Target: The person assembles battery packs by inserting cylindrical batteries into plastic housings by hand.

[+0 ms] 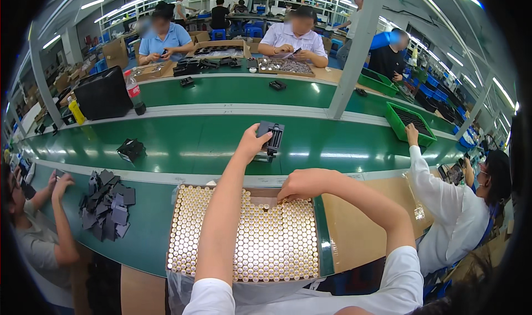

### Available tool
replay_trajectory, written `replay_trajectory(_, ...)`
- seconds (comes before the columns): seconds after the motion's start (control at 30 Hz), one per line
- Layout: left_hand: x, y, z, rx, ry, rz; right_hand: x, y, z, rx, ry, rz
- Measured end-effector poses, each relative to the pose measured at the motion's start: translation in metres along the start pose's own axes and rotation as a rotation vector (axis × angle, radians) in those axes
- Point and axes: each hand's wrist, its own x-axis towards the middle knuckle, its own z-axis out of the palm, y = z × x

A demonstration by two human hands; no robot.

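Observation:
My left hand (253, 142) is held out over the green belt, its fingers closed round a black plastic housing (273, 140) with an open slotted side. Below it, a wide box is packed with rows of small round pieces (277, 243) that have shiny, pale metallic tops. At the box's far edge a patch of brown cardboard (265, 193) shows where the rows stop. My right hand (303, 184) reaches over that edge, fingertips pinched down beside the pieces. What sits between those fingertips is too small and covered to make out.
A pile of dark flat plates (105, 207) lies to the left near a co-worker's hands. On the belt stand a black part (131, 149) and, at right, a green crate (410, 124) touched by another person. A metal post (354, 54) rises beyond the belt.

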Motion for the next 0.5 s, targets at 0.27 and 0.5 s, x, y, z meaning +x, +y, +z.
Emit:
replay_trajectory(0.27, 0.000, -0.001, 0.000, 0.073, -0.075, 0.005, -0.014, 0.002, 0.007, 0.058, 0.213, -0.006)
replay_trajectory(0.5, -0.008, 0.006, 0.003, 0.084, -0.052, -0.105, -0.026, 0.009, 0.023, 0.285, 0.517, -0.042)
